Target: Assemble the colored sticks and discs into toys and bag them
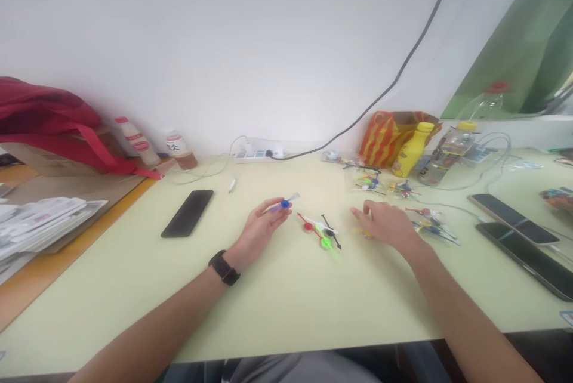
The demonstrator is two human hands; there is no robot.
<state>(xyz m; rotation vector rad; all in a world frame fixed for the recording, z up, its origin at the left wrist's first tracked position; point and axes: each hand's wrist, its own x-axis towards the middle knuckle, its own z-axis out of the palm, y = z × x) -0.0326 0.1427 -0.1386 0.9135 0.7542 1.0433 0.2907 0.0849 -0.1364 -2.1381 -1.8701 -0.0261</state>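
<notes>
Tabletop (pixel 277 317) — four pointers (pixel 326 243) between two hands (pixel 261 225) (pixel 385 223), left holding one blue pointer (pixel 285 204).

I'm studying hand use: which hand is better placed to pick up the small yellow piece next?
Probably the right hand: its fingers are right by the yellow piece, though contact is unclear. The left hand holds the blue arrow piece, across from the red arrow.

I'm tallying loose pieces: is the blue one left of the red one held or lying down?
Held: the blue piece juts from the grasp of the left hand.
</notes>
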